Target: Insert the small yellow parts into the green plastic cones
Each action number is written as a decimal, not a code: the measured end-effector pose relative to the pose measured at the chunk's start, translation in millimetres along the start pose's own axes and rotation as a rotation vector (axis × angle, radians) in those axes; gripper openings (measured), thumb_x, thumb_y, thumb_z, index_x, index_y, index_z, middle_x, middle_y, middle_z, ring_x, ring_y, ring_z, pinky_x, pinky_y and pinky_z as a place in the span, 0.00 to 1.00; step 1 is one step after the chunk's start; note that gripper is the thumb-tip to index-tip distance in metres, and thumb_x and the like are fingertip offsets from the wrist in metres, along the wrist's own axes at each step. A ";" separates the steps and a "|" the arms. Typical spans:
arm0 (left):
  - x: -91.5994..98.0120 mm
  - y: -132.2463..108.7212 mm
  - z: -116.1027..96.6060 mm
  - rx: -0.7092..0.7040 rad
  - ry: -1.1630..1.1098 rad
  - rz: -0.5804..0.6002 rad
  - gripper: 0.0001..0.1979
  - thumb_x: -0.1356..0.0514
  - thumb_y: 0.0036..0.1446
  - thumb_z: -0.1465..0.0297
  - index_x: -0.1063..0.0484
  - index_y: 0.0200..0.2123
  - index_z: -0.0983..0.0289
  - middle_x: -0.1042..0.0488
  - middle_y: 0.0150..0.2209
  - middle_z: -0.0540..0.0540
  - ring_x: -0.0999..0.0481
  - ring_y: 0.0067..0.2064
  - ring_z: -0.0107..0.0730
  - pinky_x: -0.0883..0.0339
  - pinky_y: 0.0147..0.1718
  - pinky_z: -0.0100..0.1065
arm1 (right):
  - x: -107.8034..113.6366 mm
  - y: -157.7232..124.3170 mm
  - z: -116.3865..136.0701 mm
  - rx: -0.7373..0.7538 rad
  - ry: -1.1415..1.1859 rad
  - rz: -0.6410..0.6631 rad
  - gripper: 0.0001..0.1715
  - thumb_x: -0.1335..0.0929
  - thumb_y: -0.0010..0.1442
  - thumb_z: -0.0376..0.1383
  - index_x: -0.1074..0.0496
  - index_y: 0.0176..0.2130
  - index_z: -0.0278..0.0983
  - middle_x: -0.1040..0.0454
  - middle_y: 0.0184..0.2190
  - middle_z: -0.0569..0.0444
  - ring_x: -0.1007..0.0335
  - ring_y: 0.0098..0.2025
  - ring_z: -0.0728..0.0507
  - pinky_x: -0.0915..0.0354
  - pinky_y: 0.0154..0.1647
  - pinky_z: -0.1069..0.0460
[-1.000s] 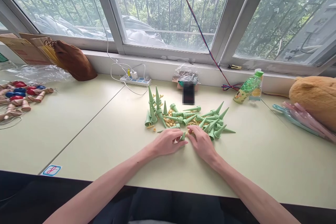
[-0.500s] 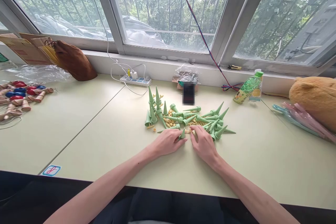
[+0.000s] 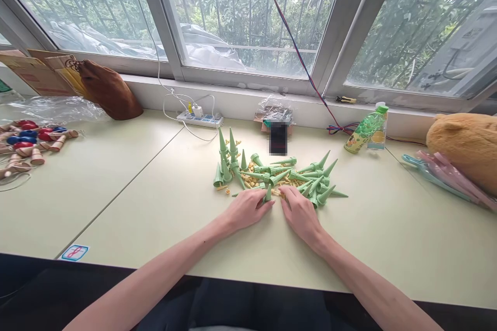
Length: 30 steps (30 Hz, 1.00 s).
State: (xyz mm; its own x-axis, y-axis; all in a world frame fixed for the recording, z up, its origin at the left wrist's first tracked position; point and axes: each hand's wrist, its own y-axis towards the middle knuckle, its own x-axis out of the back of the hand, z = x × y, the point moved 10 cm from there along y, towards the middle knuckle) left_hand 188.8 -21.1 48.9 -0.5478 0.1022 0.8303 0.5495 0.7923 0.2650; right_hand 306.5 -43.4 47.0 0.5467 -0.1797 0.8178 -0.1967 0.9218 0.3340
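A heap of green plastic cone spikes [image 3: 310,178] and small yellow pieces [image 3: 254,180] lies on the pale table [image 3: 155,201]. My left hand [image 3: 247,209] rests at the heap's near edge, fingers curled round one green spike [image 3: 267,194] that points up. My right hand [image 3: 300,212] lies beside it, fingers bent down onto the yellow pieces and spikes at the heap's edge; what its fingertips pinch is too small to make out. A few spikes [image 3: 227,158] stand stacked upright at the heap's left.
A power strip [image 3: 200,119] with white cables, a wrapped packet [image 3: 275,113] and a green bottle [image 3: 367,128] line the window sill side. A brown pouch [image 3: 108,90] and red and blue wooden toys [image 3: 27,139] lie left. A plush toy [image 3: 466,145] and pastel strips [image 3: 446,173] lie right.
Both hands have edged slightly forward into the heap. The spike in my left hand has tipped from lying flat to pointing more upright.
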 end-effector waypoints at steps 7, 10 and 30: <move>0.3 -0.7 -1.5 -0.001 -0.026 0.024 0.18 0.46 0.65 0.62 0.43 0.24 0.62 0.37 0.23 0.48 0.38 0.25 0.28 0.47 0.26 0.30 | -2.7 1.7 -1.1 0.009 0.009 0.012 0.18 0.39 0.66 0.27 0.30 0.52 0.38 0.24 0.49 0.48 0.23 0.44 0.41 0.30 0.42 0.50; -1.0 -1.1 -0.4 -0.002 -0.035 0.023 0.18 0.46 0.65 0.62 0.43 0.24 0.62 0.36 0.23 0.48 0.38 0.25 0.29 0.47 0.26 0.31 | -3.2 2.4 -0.8 0.019 0.012 0.015 0.17 0.38 0.65 0.26 0.30 0.52 0.39 0.24 0.47 0.49 0.23 0.43 0.41 0.30 0.40 0.50; 9.7 2.8 15.9 0.208 -0.649 -0.038 0.23 0.45 0.64 0.54 0.33 0.24 0.65 0.41 0.17 0.46 0.40 0.18 0.23 0.48 0.17 0.27 | 13.4 2.3 11.3 0.119 0.368 -0.089 0.12 0.40 0.70 0.31 0.29 0.47 0.39 0.27 0.39 0.49 0.28 0.40 0.42 0.32 0.35 0.51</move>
State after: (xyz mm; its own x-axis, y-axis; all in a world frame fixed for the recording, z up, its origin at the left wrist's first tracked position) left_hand 175.0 -8.3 49.9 -0.8674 0.3607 0.3428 0.4253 0.8950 0.1343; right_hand 304.2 -47.5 64.1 0.8169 -0.1025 0.5677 -0.2160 0.8582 0.4658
